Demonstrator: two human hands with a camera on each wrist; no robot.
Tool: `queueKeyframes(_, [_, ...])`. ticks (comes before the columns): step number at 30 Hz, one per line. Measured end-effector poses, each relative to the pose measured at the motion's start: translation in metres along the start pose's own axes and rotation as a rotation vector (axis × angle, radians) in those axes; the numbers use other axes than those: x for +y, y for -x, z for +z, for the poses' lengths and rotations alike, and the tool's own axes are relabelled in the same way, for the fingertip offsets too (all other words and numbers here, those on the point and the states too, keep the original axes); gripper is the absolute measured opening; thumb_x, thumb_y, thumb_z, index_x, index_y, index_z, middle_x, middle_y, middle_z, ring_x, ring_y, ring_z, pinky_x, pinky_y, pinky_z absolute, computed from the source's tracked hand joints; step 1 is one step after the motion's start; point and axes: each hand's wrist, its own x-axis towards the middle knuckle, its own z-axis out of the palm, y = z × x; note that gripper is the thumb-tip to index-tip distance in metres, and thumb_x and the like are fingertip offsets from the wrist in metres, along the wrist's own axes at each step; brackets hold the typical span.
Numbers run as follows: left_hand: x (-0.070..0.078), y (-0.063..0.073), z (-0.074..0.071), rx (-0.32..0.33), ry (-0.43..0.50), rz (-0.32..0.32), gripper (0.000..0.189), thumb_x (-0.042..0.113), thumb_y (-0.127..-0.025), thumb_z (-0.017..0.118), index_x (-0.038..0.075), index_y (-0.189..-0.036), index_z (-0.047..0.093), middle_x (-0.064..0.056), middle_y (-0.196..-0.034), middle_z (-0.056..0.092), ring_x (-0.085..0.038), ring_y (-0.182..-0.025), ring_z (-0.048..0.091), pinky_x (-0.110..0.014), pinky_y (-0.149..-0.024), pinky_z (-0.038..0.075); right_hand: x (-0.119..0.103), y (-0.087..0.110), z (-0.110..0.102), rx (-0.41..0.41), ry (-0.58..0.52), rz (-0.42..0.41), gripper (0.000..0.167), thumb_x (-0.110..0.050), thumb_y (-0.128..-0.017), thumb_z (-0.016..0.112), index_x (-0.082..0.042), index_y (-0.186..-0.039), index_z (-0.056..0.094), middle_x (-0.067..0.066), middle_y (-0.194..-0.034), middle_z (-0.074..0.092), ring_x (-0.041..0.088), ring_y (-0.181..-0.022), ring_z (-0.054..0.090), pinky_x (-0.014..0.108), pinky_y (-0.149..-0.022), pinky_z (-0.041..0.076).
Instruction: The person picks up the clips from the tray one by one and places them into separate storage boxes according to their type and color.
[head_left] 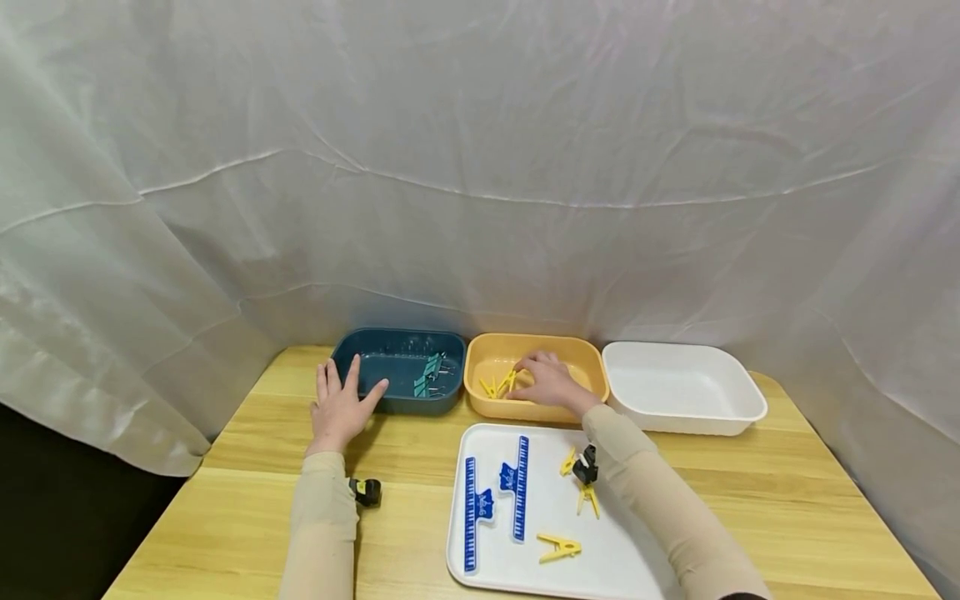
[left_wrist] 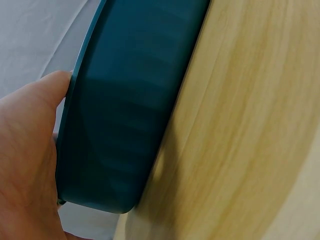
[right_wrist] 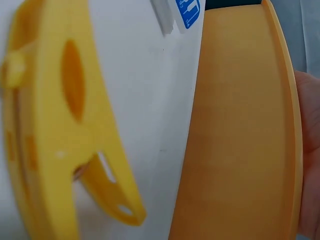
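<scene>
My left hand (head_left: 341,414) lies with spread fingers at the left front rim of the dark teal bin (head_left: 397,405); in the left wrist view the thumb (left_wrist: 57,85) touches that rim. My right hand (head_left: 550,383) reaches down into the orange bin (head_left: 596,371), its thumb and fingers apart beside yellow clothespins (head_left: 489,388) lying there. Whether the fingertips touch a clothespin is hard to see. In the right wrist view the bin's wall hides most of this hand. Teal binder clips (head_left: 429,375) lie at the right end of the teal bin.
A white bin (head_left: 686,414) stands right of the orange one. In front, a white tray (head_left: 547,579) carries two blue ruler-like clips (head_left: 470,512) and three yellow clothespins (head_left: 559,548), partly under my right forearm. A pale curtain (head_left: 480,167) hangs behind the wooden table (head_left: 405,517).
</scene>
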Motion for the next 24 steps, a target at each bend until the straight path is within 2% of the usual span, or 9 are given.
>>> queueKeyframes(5, [0.0002,-0.0007,-0.0004,0.011,0.002,0.0,0.085,0.064,-0.094,0.043,0.022,-0.159,0.007,-0.021,-0.163,-0.014,-0.041,-0.149,-0.019,-0.078,-0.109,0.009,-0.0023,-0.0025,-0.0019,-0.038,0.011,0.02,0.057,-0.047,-0.083,0.073,-0.012,-0.128,0.062,0.017,-0.143,0.048,0.035,-0.132,0.037,0.056,-0.11,0.032])
queueKeyframes(11, [0.0006,0.0001,-0.0015,0.019,-0.01,-0.002,0.086,0.067,-0.093,0.042,0.022,-0.159,0.008,-0.022,-0.163,-0.01,-0.041,-0.15,-0.016,-0.078,-0.109,0.012,-0.0032,-0.004,-0.0029,-0.079,0.005,0.036,0.053,-0.043,-0.085,0.073,-0.012,-0.127,0.063,0.018,-0.144,0.046,0.037,-0.135,0.034,0.058,-0.11,0.031])
queueKeyframes(18, [0.0006,0.0012,-0.0012,0.001,-0.007,0.002,0.088,0.07,-0.093,0.039,0.023,-0.159,0.006,-0.021,-0.162,-0.016,-0.04,-0.149,-0.02,-0.077,-0.109,0.01,-0.0012,-0.0061,-0.0019,-0.116,0.0,0.051,0.05,-0.041,-0.086,0.072,-0.013,-0.128,0.063,0.018,-0.144,0.045,0.037,-0.135,0.034,0.059,-0.11,0.03])
queueKeyframes(24, [-0.0001,0.0012,-0.0015,0.002,-0.013,0.0,0.087,0.069,-0.093,0.039,0.023,-0.159,0.005,-0.021,-0.162,-0.016,-0.041,-0.149,-0.019,-0.077,-0.109,0.01,0.0009,-0.0079,0.0003,-0.135,0.003,0.054,0.048,-0.038,-0.087,0.071,-0.014,-0.128,0.063,0.018,-0.144,0.045,0.037,-0.135,0.033,0.059,-0.11,0.03])
